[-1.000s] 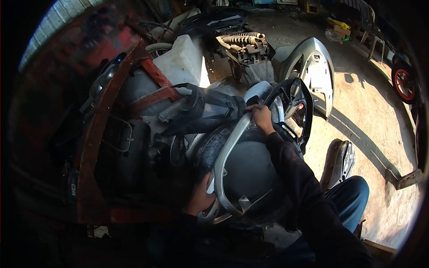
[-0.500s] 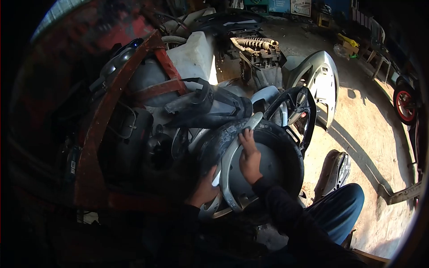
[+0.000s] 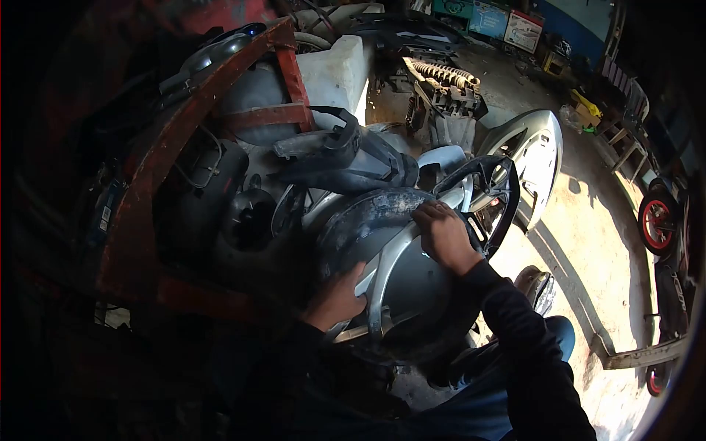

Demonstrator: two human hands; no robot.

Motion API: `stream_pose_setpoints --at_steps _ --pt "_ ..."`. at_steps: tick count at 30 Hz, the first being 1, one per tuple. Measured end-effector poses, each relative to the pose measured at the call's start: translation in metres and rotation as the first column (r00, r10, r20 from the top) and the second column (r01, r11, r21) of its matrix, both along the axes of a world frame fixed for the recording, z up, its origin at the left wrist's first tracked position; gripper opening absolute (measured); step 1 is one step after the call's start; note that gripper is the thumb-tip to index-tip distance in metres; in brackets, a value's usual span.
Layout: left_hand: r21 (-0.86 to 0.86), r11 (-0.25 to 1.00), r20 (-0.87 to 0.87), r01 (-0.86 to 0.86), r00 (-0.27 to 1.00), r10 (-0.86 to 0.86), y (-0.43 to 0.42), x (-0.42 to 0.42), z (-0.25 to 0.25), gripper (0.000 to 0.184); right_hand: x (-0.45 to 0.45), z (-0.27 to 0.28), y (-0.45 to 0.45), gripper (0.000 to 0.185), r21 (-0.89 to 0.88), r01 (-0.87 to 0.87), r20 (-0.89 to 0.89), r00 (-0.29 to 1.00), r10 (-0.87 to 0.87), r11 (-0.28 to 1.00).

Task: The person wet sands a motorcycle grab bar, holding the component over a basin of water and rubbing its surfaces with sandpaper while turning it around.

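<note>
A curved silver motorcycle trim piece lies across a round black tub. My right hand curls its fingers over the upper end of the piece, close to the tub's far rim, and hides that end. My left hand grips the lower left side of the piece, thumb toward its inner edge. Shadow covers part of the left hand and the tub's lower portion. Behind the tub rests a dark plastic motorcycle part.
A rusty red metal frame rises at the left. Beyond the tub are a black bracket-like part, a silver body panel and coil-spring shock absorbers. A red-rimmed wheel stands far right on the sunlit concrete floor.
My right hand has gone from resting along the silver piece with extended fingers to curling over its upper end. My left hand stays at the lower left. The view has shifted slightly.
</note>
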State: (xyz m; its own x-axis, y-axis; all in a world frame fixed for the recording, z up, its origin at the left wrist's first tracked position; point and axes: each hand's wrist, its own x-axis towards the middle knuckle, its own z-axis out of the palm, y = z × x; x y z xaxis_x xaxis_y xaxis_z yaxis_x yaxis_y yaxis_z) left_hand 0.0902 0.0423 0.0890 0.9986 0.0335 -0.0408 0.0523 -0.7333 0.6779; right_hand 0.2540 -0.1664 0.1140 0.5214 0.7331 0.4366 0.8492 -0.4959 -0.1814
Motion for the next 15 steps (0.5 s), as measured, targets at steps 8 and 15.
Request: stream_pose_setpoints --at_steps 8,15 --pt "0.165 0.986 0.131 0.017 0.991 -0.039 -0.017 -0.011 0.038 0.037 -0.036 0.046 -0.021 0.042 -0.06 -0.129 -0.055 0.99 0.126 0.99" --pt "0.386 0.922 0.207 -0.038 0.977 -0.046 -0.048 -0.018 0.033 0.035 -0.069 0.032 -0.036 0.034 -0.079 -0.055 0.013 0.998 0.056 0.995"
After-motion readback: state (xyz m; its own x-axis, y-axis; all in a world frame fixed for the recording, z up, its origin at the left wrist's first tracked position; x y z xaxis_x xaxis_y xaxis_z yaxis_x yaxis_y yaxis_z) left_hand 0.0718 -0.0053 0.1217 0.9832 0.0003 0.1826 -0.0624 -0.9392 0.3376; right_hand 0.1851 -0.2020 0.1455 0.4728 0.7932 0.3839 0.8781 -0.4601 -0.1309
